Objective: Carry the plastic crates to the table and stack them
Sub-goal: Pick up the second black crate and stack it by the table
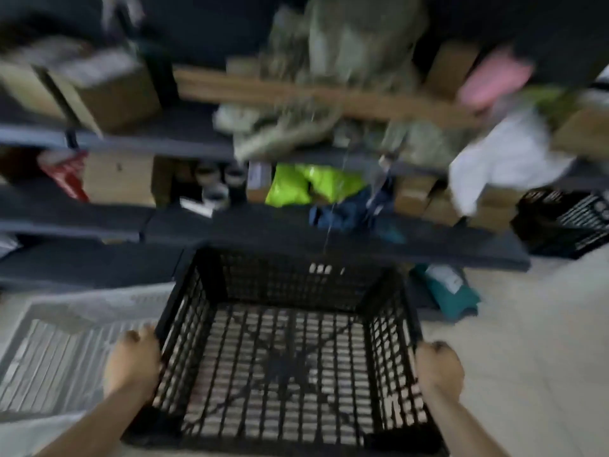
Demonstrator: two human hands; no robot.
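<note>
black crate [296, 285] is in front of the chest, open side up, empty, apparently off the floor [534, 341]. it sits just in front of the dark shelf [329, 235]. left hands-side: left hand [131, 361] grips the left wall near the rim, and right hand [440, 364] grips the right wall at matching height. the frame is blurred, so i can't tell how the fingers wrap.

symmetric side grip makes sense: it keeps the crate level, keeps the load centred, and leaves the base free to drop onto a stack. upright orientation suits nesting or stacking later.

second black crate [566, 219] is at far right by the shelf end, well apart from the held one. pale slatted thing [66, 351] lies on the floor just left of the left hand. it could be another crate, but it's too smeared to call.

no surface in view, so my read is carry phase, stacking not started. risk: clipping the shelf edge when turning away.
</note>
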